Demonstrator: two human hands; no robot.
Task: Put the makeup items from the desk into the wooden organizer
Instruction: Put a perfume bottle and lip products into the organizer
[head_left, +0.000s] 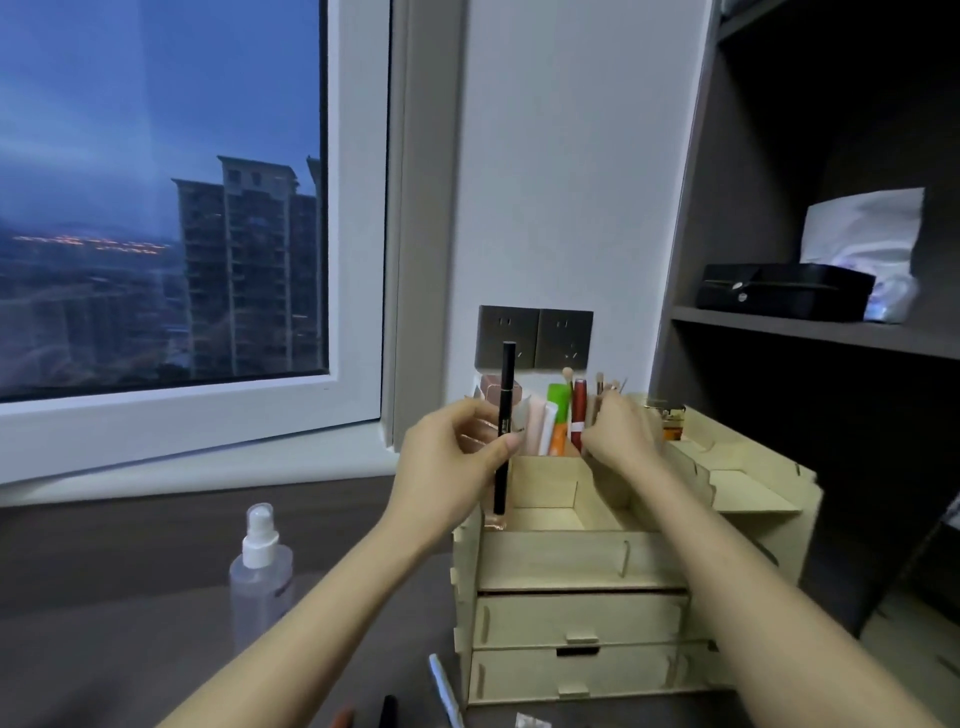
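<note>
Wooden organizer (582, 618) stands on the dark desk (130, 597), against the wall and beside a shelf unit. Its front carries two drawers, both pushed in. Its top is divided into open compartments; the front compartments show bare wood.

Rear compartments hold upright items: a green-and-orange tube (558, 415), a red tube (578, 410) just beside it, pale tubes to their left, and makeup brushes (602, 382) to the right.

Left hand (447, 457): raised over the front left corner of the organizer. Thumb and fingers pinch a black pencil (508, 374), held upright. A pinkish translucent tube (493, 519) stands directly behind the pencil, its lower end at the organizer's top edge. Whether the same grip holds it cannot be told.

Right hand (621, 431): over the rear compartments, fingers curled down at the base of the red tube and the brushes. Whether it grips anything cannot be told.

Items on the desk:
- Clear spray bottle (260, 571), white nozzle, upright, left of the organizer.
- White-and-blue pen (444, 688), lying just in front of the lower left corner of the organizer.
- Black stick (387, 712) and red stick (345, 717), at the bottom edge of the view, partly cut off.
</note>
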